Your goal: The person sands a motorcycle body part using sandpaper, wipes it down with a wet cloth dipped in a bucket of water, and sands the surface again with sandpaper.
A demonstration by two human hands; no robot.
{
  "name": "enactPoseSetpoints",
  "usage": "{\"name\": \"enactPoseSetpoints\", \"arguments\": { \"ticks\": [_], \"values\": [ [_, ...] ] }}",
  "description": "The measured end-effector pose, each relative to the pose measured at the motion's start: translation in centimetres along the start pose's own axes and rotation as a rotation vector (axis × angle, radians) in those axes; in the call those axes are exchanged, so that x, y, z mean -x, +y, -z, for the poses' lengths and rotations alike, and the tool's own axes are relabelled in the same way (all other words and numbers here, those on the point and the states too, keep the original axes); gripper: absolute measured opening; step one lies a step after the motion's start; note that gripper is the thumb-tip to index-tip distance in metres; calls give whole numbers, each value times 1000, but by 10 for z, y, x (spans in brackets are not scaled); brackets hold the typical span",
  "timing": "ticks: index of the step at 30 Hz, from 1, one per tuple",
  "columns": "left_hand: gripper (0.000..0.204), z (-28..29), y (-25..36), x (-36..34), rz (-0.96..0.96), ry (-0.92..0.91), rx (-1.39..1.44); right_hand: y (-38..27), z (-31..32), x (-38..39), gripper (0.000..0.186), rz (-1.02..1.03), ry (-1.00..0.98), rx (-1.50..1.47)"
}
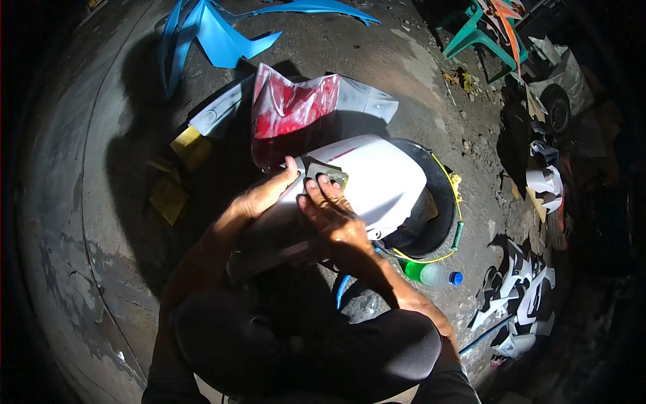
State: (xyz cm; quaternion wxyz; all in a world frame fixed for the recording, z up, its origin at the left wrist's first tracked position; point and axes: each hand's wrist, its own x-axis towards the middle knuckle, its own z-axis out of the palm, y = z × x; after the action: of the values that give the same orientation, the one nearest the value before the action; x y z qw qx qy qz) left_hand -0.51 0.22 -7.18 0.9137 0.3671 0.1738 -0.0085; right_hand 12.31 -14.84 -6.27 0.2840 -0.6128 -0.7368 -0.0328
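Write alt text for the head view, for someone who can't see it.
A person's right hand's grip presses a small grey sheet against a curved white panel, while the left hand's grip touches the panel's left side. A black bucket shows past the panel's right end; beyond are a red-and-white panel and blue panels.

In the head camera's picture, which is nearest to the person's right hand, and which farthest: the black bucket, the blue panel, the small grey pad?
From the right hand:
1. Grey pad: right under the fingertips.
2. Black bucket: to the right.
3. Blue panel: far up and left.
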Motion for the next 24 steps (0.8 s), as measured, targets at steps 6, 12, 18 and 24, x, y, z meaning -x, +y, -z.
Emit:
{"name": "enactPoseSetpoints", "arguments": {
  "ticks": [6, 12, 18, 24],
  "values": [
    [63, -30, 14, -4, -16, 367, -570, 78, 31, 46, 50, -388, 159, -92],
    [62, 4, 1, 11, -27, 285, -258, 5, -4, 19, 47, 72, -138, -81],
    [65, -16, 5, 0, -64, 306, -562, 112, 32, 73, 70, -543, 270, -950],
    [68, -10, 9, 7, 109, 368, -440, 17, 13, 40, 41, -33, -160, -77]
  ]
}}
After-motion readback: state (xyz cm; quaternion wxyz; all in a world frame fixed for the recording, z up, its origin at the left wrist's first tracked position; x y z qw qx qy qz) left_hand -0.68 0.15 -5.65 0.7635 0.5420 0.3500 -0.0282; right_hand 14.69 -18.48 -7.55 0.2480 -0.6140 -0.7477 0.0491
